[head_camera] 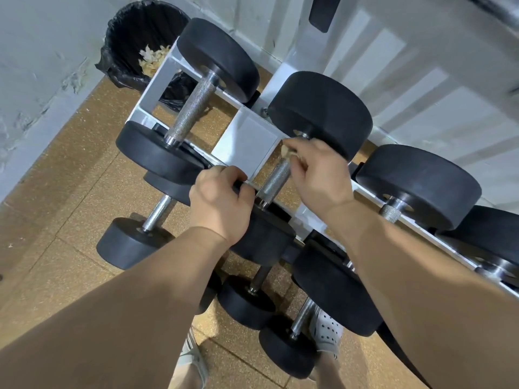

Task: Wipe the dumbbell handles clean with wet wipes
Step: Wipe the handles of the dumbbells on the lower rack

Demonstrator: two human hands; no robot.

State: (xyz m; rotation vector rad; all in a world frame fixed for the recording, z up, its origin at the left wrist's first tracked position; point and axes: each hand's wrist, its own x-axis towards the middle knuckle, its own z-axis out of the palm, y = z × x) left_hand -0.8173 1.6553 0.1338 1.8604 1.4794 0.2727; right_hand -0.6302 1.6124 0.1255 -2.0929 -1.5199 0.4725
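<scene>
Under the right hand (pixel 320 175), at the far end of the knurled handle (pixel 276 179), is the crumpled wet wipe (pixel 288 153). The fingers of this hand pinch it and press it on the metal. The handle belongs to the middle dumbbell (pixel 323 110), which lies across the white rack (pixel 247 141) between both hands. The left hand (pixel 219 203) is nearer to the person, and its fingers are curled over the upper edge of the near head (pixel 264 240). Whether they catch also the rack rail behind it, I cannot tell.

This dumbbell looks heavy and fully stiff, so I judge it is better to leave it lying on the rack and only to steady it, as the left hand does now. The round rubber head may roll a little if the wipe is pushed hard. The handle is rough from the knurling, so the soft, thin wipe will probably drag and may tear. It should be wrapped around the bar and moved along it toward the left hand, where most of the bar is not yet covered. Beyond both hands, a lined bin (pixel 134 43) with used wipes stands on the floor.
</scene>
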